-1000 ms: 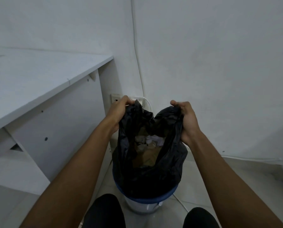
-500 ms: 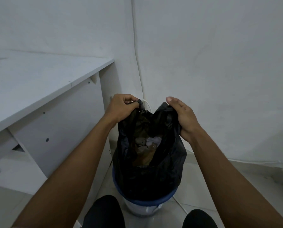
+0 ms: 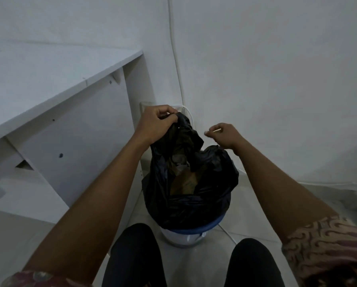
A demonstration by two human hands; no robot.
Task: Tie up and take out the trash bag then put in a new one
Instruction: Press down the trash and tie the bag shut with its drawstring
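A black trash bag (image 3: pixel 206 195) sits in a small white bin with a blue rim (image 3: pixel 186 235) on the floor in front of my knees. Paper and brown rubbish show through the bag's mouth. My left hand (image 3: pixel 157 125) is clenched on the bag's gathered left edge and holds it up. My right hand (image 3: pixel 223 134) hovers just above the bag's right edge, off the plastic, fingers loosely curled with nothing in them. That right edge has slumped down.
A white desk (image 3: pixel 55 79) with a side panel stands close on the left. A wall socket (image 3: pixel 146 106) and a white cable (image 3: pixel 176 59) run down the corner behind the bin. White walls close in behind and right; tiled floor lies below.
My right hand has let go of the bag's right edge, which dropped. My left hand has pulled its side up and inward.
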